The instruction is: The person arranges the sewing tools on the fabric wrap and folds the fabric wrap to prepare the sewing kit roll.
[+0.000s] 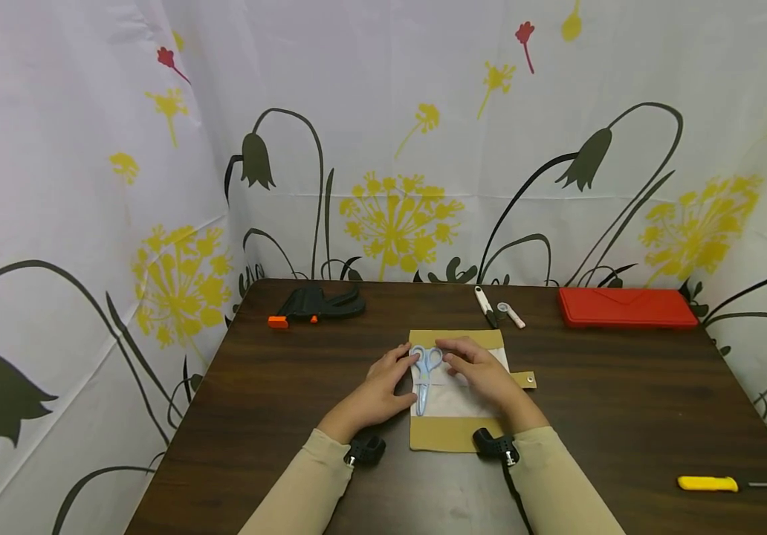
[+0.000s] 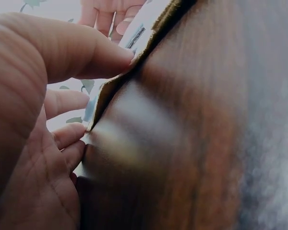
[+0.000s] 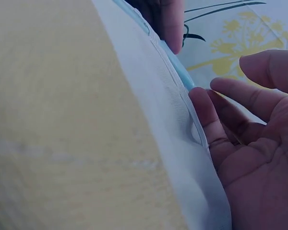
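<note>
A fold-out tan case (image 1: pixel 453 435) with a white lining lies spread on the table, its snap tab (image 1: pixel 525 380) sticking out to the right. Light blue scissors (image 1: pixel 423 379) lie along the left side of the lining, finger loops toward the back and tip toward me. My left hand (image 1: pixel 383 383) lies at the case's left edge, fingertips by the scissors' loops and thumb at the edge lower down. My right hand (image 1: pixel 480 371) rests over the lining, fingers loosely bent and fingertips right beside the other loop. In the right wrist view, a fingertip meets the light blue handle (image 3: pixel 180 69).
At the back left lies a black clamp (image 1: pixel 319 303) with orange pads. A white-and-black tool (image 1: pixel 486 306) and a small white tool with a round end (image 1: pixel 510 314) lie behind the case. A red box (image 1: pixel 627 307) stands back right, a yellow-handled tool (image 1: pixel 707 484) front right.
</note>
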Available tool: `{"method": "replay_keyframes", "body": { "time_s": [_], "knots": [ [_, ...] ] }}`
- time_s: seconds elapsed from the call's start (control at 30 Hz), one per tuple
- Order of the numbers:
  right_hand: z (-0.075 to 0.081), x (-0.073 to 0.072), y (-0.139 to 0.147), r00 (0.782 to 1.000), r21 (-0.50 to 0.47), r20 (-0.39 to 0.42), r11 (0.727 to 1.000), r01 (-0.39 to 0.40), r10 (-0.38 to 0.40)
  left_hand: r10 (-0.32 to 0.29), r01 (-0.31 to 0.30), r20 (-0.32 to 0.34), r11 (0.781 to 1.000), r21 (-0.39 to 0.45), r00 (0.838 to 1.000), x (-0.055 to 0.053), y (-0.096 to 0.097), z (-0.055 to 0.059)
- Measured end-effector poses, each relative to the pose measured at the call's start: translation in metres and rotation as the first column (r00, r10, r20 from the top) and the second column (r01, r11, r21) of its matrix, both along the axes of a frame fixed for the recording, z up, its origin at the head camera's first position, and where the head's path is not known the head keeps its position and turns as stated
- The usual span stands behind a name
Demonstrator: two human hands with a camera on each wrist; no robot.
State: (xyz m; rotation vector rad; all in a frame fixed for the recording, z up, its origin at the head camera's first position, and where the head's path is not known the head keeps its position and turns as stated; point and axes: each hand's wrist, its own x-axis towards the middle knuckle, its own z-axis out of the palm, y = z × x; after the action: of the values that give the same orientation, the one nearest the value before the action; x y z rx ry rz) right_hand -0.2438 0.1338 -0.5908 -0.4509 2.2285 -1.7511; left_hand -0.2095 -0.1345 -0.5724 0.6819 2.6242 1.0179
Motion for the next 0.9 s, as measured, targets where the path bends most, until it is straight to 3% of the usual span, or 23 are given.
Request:
{"method": "replay_keyframes", "body": {
  "time_s": [0.13,0.23,0.3,0.43,0.67,0.9],
  "knots": [
    [-0.002,-0.002,0.001,0.999,-0.076,0.037,0.997,0.003,0.000,-0.001,0.002,0.004,1.000,-0.011,1.000,0.000,0.000,0.001],
    [-0.004,-0.003,0.003,0.995,-0.242,0.099,0.970,0.035,-0.011,0.000,0.000,0.005,1.000,-0.005,1.000,0.001,0.000,0.001],
    [-0.005,-0.003,0.006,0.990,-0.377,0.140,0.924,0.070,-0.018,0.002,-0.002,0.006,1.000,-0.002,1.000,0.001,0.001,0.002],
    [-0.001,-0.004,0.016,0.985,-0.590,0.168,0.797,0.130,-0.037,0.003,-0.003,0.001,1.000,-0.002,1.000,0.000,0.000,0.001],
    [0.004,-0.008,0.044,0.990,-0.783,0.131,0.607,0.135,-0.051,-0.004,0.004,-0.005,1.000,-0.006,1.000,-0.001,-0.003,-0.001],
    [0.002,-0.017,0.074,0.989,-0.857,0.149,0.498,0.137,-0.016,-0.005,0.005,0.005,1.000,0.001,1.000,0.001,-0.003,0.001]
  ]
}}
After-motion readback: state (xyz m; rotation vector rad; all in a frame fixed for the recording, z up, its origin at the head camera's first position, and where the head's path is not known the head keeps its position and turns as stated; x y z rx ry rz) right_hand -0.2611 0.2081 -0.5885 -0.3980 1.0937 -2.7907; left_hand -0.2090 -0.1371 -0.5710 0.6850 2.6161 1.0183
